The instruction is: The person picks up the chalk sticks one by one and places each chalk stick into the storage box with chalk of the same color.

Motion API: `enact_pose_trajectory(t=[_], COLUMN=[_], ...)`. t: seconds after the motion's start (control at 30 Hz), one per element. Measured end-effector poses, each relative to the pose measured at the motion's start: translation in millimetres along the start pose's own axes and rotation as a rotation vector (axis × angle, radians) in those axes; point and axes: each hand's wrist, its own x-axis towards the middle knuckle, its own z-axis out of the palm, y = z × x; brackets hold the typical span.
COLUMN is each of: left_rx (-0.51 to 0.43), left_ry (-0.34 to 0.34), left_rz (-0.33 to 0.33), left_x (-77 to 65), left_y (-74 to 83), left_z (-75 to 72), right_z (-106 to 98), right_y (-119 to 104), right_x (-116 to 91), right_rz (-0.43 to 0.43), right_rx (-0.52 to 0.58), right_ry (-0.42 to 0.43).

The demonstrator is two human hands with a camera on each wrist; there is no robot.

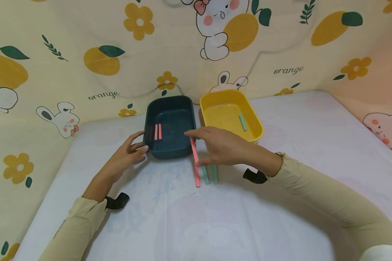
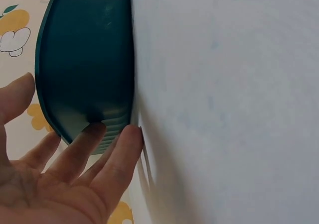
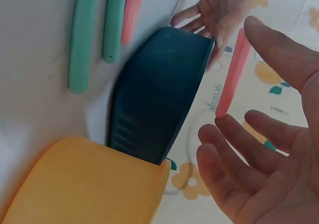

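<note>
Between thumb and fingertip, my right hand [image 1: 220,146] pinches a short pink stick [image 3: 232,74] by its two ends, beside the right rim of a dark blue bin [image 1: 173,154]. My left hand [image 1: 125,156] touches the bin's left side with fairly straight fingers; in the left wrist view the fingertips [image 2: 92,132] lie against its outer wall. Two short pink sticks [image 1: 158,132] lie inside the bin. On the table below my right hand, another pink stick [image 1: 197,178] lies alongside two green sticks [image 1: 215,175], their far ends partly hidden by the hand.
A yellow bin [image 1: 256,132] stands right of the dark one, with a short green stick [image 1: 243,122] inside. Both bins are near the back of the white table [image 1: 202,224], before a patterned cloth [image 1: 68,83]. Black wrist mounts [image 1: 117,201] stick out beneath the sleeves.
</note>
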Motion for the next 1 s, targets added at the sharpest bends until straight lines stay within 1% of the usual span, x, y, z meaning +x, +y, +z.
enact_pose_trajectory(t=[0.37, 0.7, 0.8, 1.0], left_rx=[0.007, -0.014, -0.014, -0.014], left_ry=[0.004, -0.007, -0.002, 0.009], left_rz=[-0.007, 0.000, -0.006, -0.013], left_x=[-0.6, -0.6, -0.3, -0.5], left_y=[2.7, 1.6, 2.0, 2.1], left_z=[1.0, 0.9, 1.2, 2.2], right_z=[-4.2, -4.3, -3.6, -1.1], right_y=[-0.4, -2.6, -3.9, -9.5], right_x=[9.7, 20.3, 24.3, 33.7], right_rz=[-0.019, -0.016, -0.006, 0.045], right_rx=[0.005, 0.015, 0.030, 0.048], right_ry=[0.004, 0.005, 0.005, -0.004])
